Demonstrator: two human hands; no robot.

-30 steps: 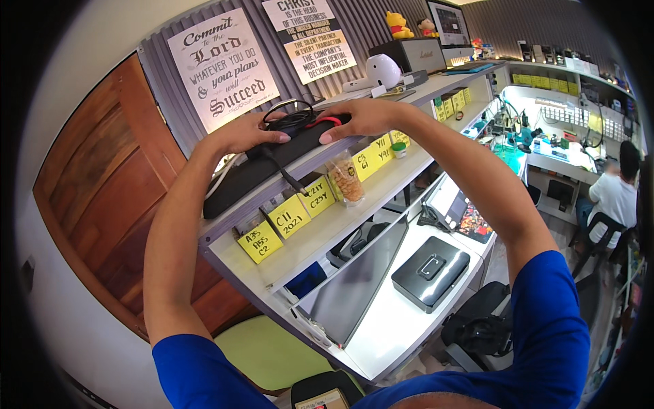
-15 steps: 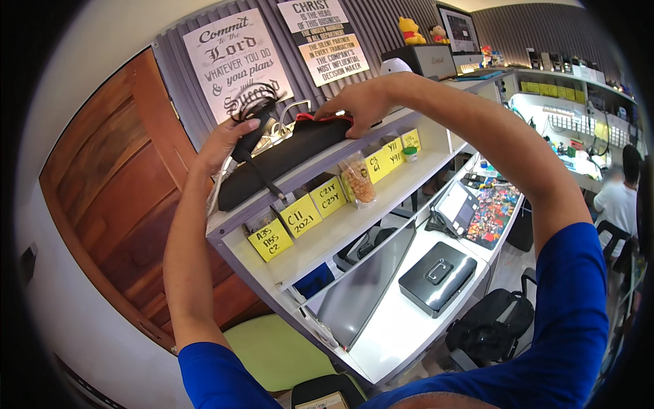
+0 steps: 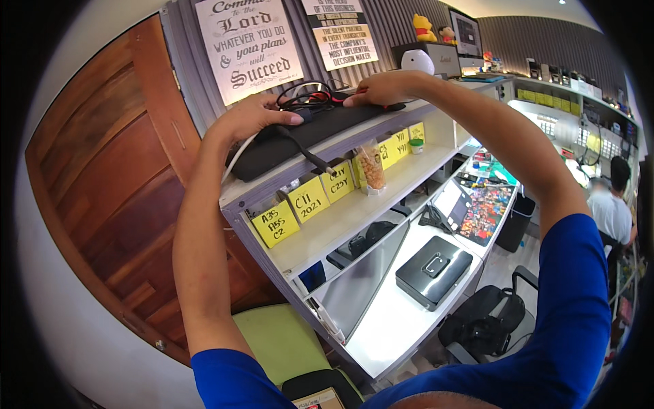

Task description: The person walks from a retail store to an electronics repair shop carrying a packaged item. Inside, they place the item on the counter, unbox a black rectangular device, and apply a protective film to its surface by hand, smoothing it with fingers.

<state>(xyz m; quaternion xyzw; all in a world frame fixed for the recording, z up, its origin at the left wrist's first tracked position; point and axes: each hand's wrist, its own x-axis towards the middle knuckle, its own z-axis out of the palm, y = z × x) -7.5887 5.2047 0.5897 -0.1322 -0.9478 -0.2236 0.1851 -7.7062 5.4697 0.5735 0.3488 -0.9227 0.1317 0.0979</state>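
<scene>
On the top ledge of the shelf unit (image 3: pixel 235 198) lies a long, flat black thing (image 3: pixel 272 151) with rounded edges. My left hand (image 3: pixel 251 120) is closed on a bundled black cable (image 3: pixel 300 97) resting on it. A thick black cable end with a metal-tipped plug (image 3: pixel 310 154) hangs over the front edge of the ledge. My right hand (image 3: pixel 383 88) reaches over from the right, fingers bent down onto a red-and-black thing (image 3: pixel 337 99) beside the bundle. Its shape is mostly hidden. A white cord (image 3: pixel 237 155) curves down by my left wrist.
Below, the shelf holds yellow labelled boxes (image 3: pixel 308 204), a snack bag (image 3: pixel 371 169) and a small green-lidded jar (image 3: pixel 416 145). A black cash box (image 3: pixel 434 271) stands on the white desk. A wooden door (image 3: pixel 109 184) is at left. A person (image 3: pixel 610 208) sits far right.
The cable bundle has come down onto the flat black thing, with my left hand moving lower and to the right. My right hand has shifted slightly right, and the view has shifted too.
</scene>
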